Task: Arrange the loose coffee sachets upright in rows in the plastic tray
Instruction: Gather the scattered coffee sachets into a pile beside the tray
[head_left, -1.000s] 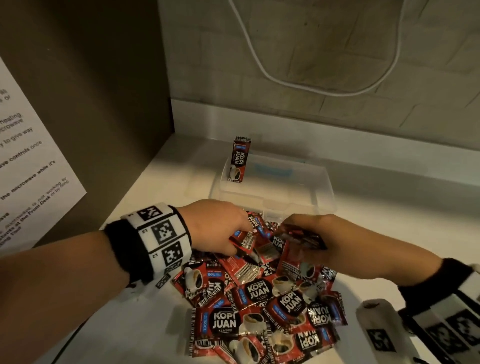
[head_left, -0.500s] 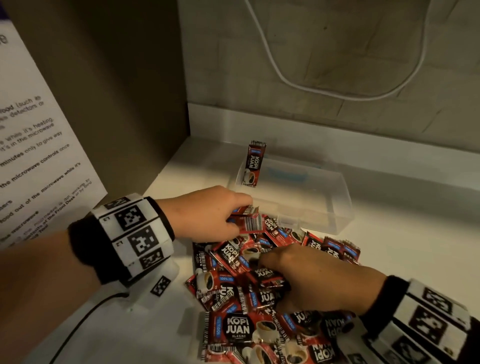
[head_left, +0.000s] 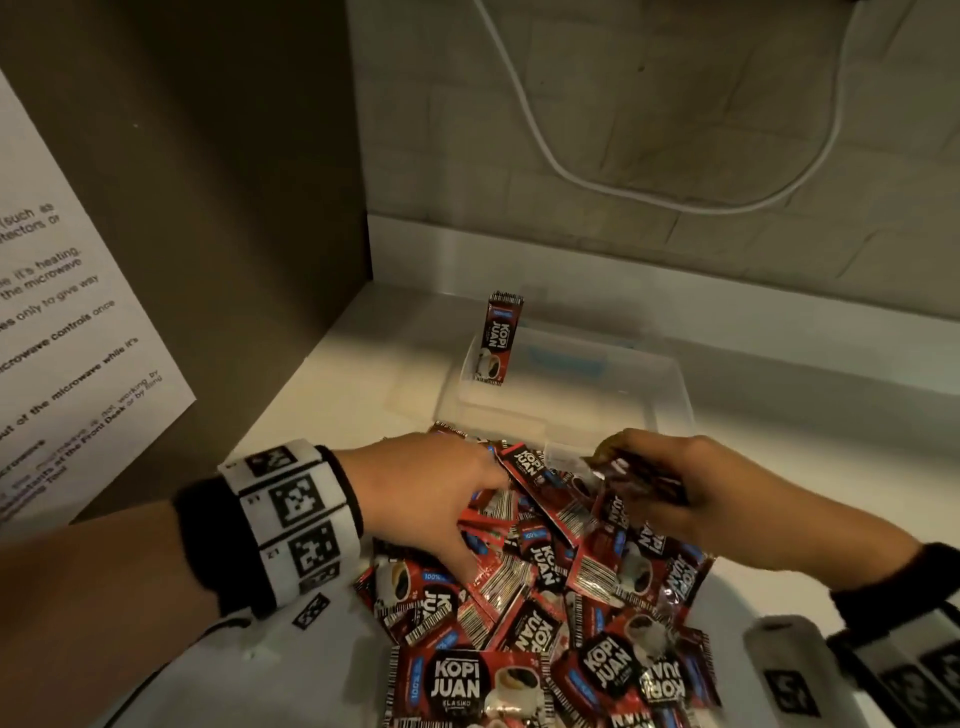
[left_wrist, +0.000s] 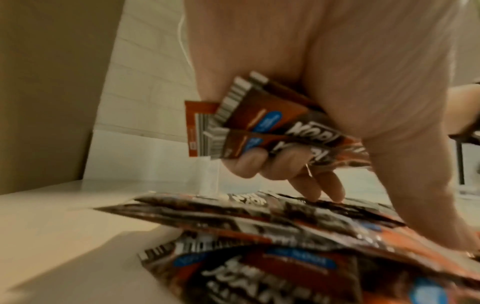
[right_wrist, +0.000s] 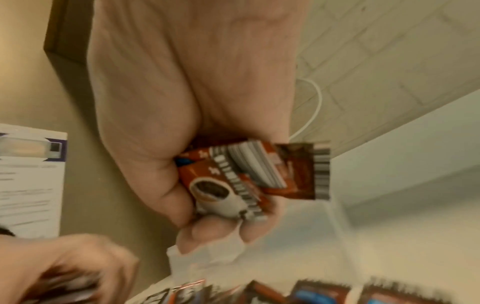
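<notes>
A heap of red and black coffee sachets (head_left: 545, 613) lies on the white counter in front of a clear plastic tray (head_left: 670, 395). One sachet (head_left: 497, 338) stands upright in the tray's far left corner. My left hand (head_left: 441, 493) hovers over the heap's left side and grips a small bundle of sachets (left_wrist: 262, 125) in its curled fingers. My right hand (head_left: 670, 483) is raised over the heap's right side near the tray's front wall and grips another bundle of sachets (right_wrist: 249, 176).
A brown cabinet side (head_left: 218, 208) with a printed paper notice (head_left: 62, 332) stands close on the left. A tiled wall (head_left: 675, 130) with a hanging white cable (head_left: 571, 176) rises behind the tray. Bare counter (head_left: 337, 384) lies left of the tray.
My right hand has lifted off the heap with sachets and moved up and right toward the tray's front. My left hand has shifted a little down over the heap, still holding its bundle.
</notes>
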